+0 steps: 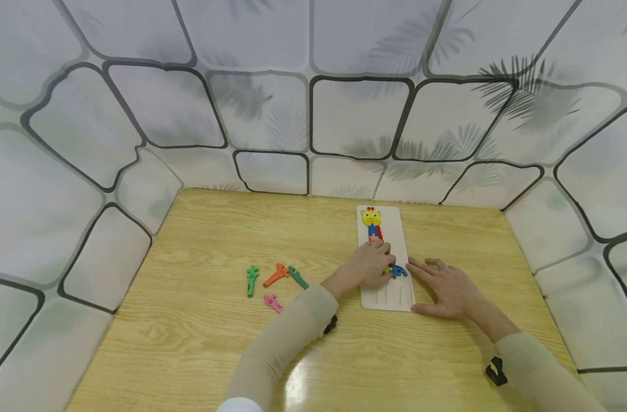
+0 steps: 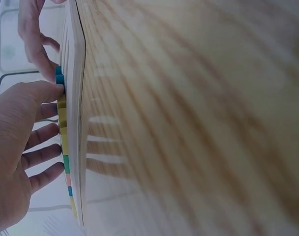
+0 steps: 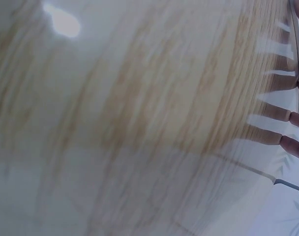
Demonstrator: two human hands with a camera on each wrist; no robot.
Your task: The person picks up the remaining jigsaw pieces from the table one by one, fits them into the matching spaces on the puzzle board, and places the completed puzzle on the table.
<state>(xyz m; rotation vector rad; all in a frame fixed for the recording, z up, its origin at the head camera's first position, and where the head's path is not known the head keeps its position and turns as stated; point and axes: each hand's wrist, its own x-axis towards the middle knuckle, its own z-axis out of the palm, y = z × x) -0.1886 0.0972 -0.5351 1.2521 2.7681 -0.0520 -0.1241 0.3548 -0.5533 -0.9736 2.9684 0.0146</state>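
A pale puzzle board (image 1: 389, 300) lies lengthwise on the table, with a yellow giraffe head (image 1: 371, 217) at its far end and blue, red and pink neck pieces (image 1: 375, 233) below it. My left hand (image 1: 369, 264) spans the middle of the board and hides part of it. In the left wrist view its thumb (image 2: 48, 91) presses at a blue piece (image 2: 59, 73), while the other fingers spread along yellow and green pieces. A blue piece (image 1: 398, 271) shows beside that hand. Along the board's right edge, my right hand (image 1: 447, 290) rests with fingers spread, fingertips at the rim.
To the left lie loose puzzle pieces: a green one (image 1: 252, 281), an orange one (image 1: 276, 274), a dark green one (image 1: 298, 277) and a pink one (image 1: 273, 303) partly behind my left sleeve (image 1: 292, 332). White patterned walls (image 1: 272, 171) border the wooden table (image 1: 200, 343).
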